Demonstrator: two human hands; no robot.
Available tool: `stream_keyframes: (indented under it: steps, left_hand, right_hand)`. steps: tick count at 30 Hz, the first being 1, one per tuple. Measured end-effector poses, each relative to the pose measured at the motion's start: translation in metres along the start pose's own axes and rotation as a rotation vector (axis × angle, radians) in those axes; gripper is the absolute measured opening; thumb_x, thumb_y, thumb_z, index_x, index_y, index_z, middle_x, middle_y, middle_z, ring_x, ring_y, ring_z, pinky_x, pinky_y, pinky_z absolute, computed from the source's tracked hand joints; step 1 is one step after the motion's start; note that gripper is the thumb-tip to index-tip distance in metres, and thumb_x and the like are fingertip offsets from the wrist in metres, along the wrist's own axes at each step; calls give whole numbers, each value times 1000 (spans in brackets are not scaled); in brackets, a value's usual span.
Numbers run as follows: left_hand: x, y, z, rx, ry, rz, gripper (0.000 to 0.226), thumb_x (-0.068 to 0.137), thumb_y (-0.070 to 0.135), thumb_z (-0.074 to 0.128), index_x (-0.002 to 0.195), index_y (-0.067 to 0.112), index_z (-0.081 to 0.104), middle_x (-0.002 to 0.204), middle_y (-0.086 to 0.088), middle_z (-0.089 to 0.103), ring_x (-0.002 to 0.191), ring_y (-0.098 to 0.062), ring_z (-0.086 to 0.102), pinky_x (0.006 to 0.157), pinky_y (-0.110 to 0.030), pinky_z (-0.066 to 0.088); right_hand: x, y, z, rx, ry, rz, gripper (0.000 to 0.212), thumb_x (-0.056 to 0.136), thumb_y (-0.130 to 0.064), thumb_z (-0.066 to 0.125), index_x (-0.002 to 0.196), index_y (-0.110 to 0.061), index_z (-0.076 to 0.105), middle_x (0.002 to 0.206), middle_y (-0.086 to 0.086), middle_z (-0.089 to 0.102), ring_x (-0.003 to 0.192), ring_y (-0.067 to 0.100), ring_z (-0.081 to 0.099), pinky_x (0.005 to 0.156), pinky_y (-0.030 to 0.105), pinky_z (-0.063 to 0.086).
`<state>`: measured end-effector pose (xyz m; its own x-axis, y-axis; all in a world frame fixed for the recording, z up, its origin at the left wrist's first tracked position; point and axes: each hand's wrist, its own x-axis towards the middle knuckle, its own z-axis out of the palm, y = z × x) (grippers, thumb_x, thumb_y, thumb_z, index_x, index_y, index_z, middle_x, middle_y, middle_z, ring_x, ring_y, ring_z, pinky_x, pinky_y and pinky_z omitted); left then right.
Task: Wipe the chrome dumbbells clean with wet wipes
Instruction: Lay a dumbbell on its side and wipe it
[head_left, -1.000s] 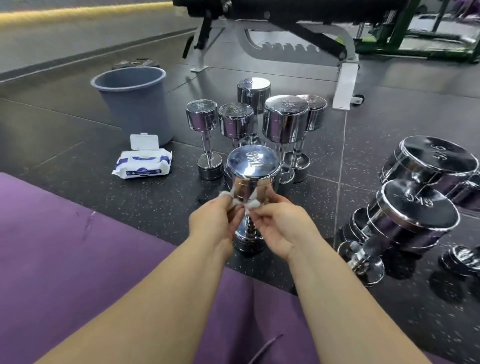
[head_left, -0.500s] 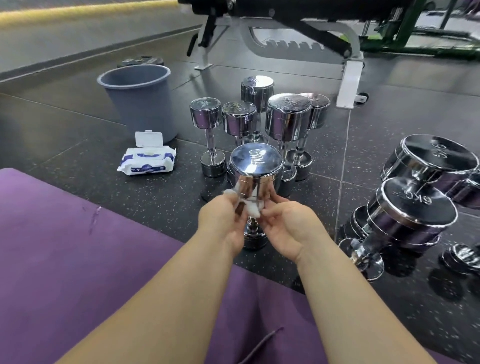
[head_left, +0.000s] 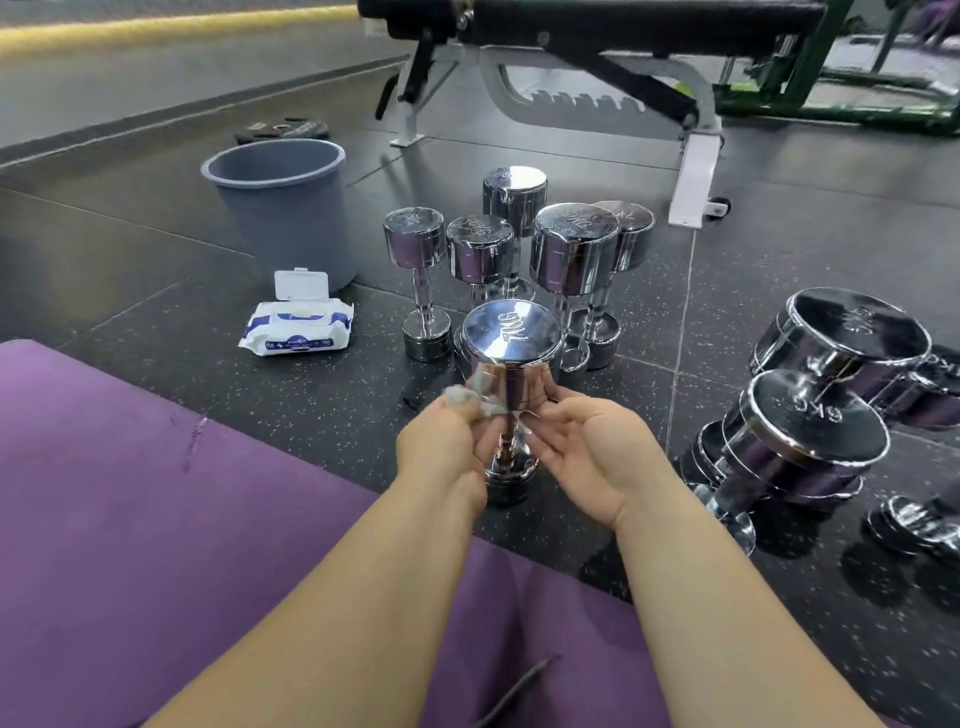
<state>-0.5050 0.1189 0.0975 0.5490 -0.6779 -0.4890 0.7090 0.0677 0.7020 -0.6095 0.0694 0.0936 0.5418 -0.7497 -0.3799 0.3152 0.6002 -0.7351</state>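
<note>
Two bare hands meet at a shiny chrome dumbbell (head_left: 511, 338) stamped 7KG. It stands upright on its lower head on the dark speckled rubber floor (head_left: 753, 270), just beyond the edge of a purple mat (head_left: 156, 493). The left hand (head_left: 447, 441) pinches a crumpled white wet wipe (head_left: 462, 397) in curled fingers and presses it against the underside of the upper head, where the handle begins. The right hand (head_left: 587, 452) is loose, palm turned inward. Its fingers are nearly straight and its fingertips touch the handle just below that head, closing round nothing.

Behind this dumbbell, five more chrome dumbbells (head_left: 571, 254) stand upright in a tight cluster. Left of them sits a grey plastic bucket (head_left: 285, 218). In front of the bucket lies a white and blue pack of wet wipes (head_left: 298, 325) with its flip lid up. To the right, apart from the cluster, larger chrome dumbbells (head_left: 810, 441) lie tilted and close together. A black padded weight bench (head_left: 649, 26) on a white frame crosses the far side of the floor.
</note>
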Motion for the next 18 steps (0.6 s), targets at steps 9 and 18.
stream_keyframes:
  steps: [9,18]
  left_hand:
    - [12,0,10,9,51,-110,27,98,10,47,74,16,58,66,1,64,62,-11,62,64,-23,50]
    - [10,14,10,104,61,-123,22,95,2,39,82,5,57,79,-13,64,68,-23,63,66,-32,53]
  right_hand:
    - [11,2,1,165,113,-38,31,93,4,39,117,-10,53,107,8,64,90,20,61,83,30,49]
    - [13,5,5,150,134,-33,20,98,-13,44,98,-9,64,99,9,68,93,21,62,91,32,50]
